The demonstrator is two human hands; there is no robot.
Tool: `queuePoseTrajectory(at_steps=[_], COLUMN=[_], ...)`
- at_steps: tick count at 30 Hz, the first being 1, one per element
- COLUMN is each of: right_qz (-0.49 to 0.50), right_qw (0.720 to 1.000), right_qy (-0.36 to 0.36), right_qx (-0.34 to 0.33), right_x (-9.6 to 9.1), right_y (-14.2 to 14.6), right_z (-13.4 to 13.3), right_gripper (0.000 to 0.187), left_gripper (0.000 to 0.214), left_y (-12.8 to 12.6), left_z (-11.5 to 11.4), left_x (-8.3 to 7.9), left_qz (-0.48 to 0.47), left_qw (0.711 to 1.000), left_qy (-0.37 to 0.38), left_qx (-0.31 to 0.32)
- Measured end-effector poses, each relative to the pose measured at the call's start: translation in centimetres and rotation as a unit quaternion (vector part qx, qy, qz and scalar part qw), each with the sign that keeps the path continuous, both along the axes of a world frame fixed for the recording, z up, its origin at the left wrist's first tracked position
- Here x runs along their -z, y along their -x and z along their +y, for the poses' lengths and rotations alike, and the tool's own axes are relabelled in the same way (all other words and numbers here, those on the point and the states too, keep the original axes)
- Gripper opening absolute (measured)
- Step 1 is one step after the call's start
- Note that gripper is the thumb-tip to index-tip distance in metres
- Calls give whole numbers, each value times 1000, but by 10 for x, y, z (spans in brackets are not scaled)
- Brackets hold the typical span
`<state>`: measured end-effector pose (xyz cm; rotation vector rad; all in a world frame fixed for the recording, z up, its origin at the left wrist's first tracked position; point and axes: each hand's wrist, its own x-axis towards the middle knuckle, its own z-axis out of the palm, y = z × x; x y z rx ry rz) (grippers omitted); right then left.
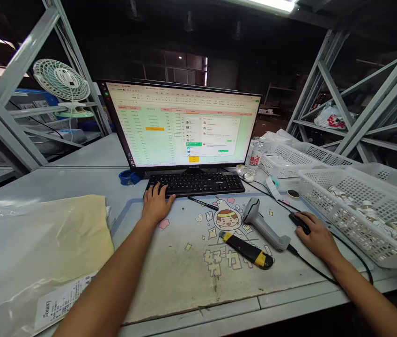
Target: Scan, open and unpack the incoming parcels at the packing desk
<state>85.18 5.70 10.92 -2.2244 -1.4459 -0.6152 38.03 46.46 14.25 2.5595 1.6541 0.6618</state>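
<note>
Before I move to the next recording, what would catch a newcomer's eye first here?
The lit monitor at the back, showing a spreadsheet and chat window, likely draws the eye first. Before it, the left hand is on the left end of the keyboard, and the right hand on a black mouse. Between them, a grey scanner and a black-and-yellow cutter lie on a cartoon-printed mat.

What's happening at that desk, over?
Left hand on the keyboard. Right hand on the black mouse. Monitor lit. Scanner and cutter between the hands, blocking neither.
</note>
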Motion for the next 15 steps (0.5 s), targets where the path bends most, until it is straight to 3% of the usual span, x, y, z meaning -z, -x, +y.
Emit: queuePoseTrajectory(at_steps=[15], right_qz=[-9], right_qw=[1000], right_qy=[-16], right_qx=[8], right_x=[-1], right_y=[3], right_z=[2], right_gripper=[45], left_gripper=[73], left_y=[-1], left_z=[-2], left_x=[-4], left_qz=[8], left_qw=[1000], left_qy=[6], left_qx=[-1])
